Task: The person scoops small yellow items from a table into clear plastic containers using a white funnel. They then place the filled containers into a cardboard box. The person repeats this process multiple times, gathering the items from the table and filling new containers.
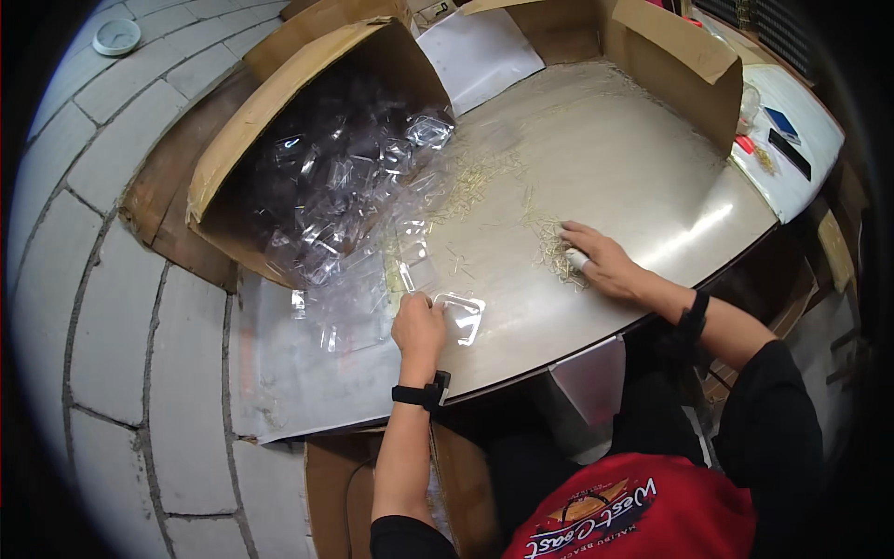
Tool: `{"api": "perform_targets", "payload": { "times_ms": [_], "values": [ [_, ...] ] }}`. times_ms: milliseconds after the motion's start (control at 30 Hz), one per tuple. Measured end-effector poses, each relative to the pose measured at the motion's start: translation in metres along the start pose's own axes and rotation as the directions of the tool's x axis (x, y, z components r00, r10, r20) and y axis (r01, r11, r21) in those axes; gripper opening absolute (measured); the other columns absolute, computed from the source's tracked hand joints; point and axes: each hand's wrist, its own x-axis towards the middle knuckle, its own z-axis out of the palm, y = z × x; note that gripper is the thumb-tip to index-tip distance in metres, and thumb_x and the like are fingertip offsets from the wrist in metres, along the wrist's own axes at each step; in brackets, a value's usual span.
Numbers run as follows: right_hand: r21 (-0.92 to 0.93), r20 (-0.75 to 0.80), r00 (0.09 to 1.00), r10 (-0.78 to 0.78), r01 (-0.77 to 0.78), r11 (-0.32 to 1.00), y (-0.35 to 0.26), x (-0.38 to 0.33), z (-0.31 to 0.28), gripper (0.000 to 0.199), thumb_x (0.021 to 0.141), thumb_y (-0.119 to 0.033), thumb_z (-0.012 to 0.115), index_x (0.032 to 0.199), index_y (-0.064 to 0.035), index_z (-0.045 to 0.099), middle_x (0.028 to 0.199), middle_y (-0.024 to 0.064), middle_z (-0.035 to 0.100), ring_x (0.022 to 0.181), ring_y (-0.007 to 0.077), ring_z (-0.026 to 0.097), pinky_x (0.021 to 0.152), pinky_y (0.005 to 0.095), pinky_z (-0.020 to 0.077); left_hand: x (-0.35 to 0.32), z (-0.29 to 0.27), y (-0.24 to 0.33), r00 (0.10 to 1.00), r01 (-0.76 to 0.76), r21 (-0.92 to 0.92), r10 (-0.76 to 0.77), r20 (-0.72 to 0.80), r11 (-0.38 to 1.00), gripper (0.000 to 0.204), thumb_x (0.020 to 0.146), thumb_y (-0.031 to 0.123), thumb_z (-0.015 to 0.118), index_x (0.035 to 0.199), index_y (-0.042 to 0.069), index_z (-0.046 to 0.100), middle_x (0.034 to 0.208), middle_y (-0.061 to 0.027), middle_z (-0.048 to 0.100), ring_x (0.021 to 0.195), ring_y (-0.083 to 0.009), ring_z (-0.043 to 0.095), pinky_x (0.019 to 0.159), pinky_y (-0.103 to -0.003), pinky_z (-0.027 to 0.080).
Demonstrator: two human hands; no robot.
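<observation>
I find the left hand (419,326) clenched on a clear plastic piece (477,306) projecting rightward from its fingers. The right hand (607,266) is nearer the thin gold-coloured pieces (548,240), mixed-axis, left of its fingers on the table (633,158); their grasp I cannot tell.

There are 1 left hand (419,328), 1 right hand (610,267), 2 black wristbands (410,395), 1 round clock (117,37) upper left, plus many clear plastic pieces (349,177) and thin gold-coloured bits (470,186), both too jumbled to count.
</observation>
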Motion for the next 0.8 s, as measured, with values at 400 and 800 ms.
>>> {"api": "perform_targets", "payload": {
  "times_ms": [400,800],
  "values": [
    [0.013,-0.397,0.863,-0.312,0.345,0.938,-0.043,-0.049,0.056,0.045,0.058,0.006,0.055,0.102,-0.0006,0.060,0.112,0.0174,0.058,0.108,0.0357,0.054,0.091,0.0401,0.0462,-0.008,0.038,0.003,0.888,-0.296,0.373,0.397,-0.230,0.879,0.004,0.073,0.004,0.058,0.072,0.005,0.062,0.075,-0.0151,0.061,0.067,-0.0320,0.062,0.057,-0.041,0.050],
    [0.087,-0.335,0.898,-0.284,0.330,0.940,-0.059,-0.096,0.049,0.035,0.067,0.005,0.052,0.102,-0.0004,0.056,0.109,0.0101,0.057,0.104,0.0274,0.056,0.079,0.0361,0.0518,-0.009,0.024,0.001,0.951,-0.160,0.299,0.228,-0.208,0.941,0.014,0.074,0.004,0.063,0.084,-0.003,0.055,0.095,-0.0189,0.055,0.088,-0.0385,0.058,0.072,-0.045,0.047]
  ]
}}
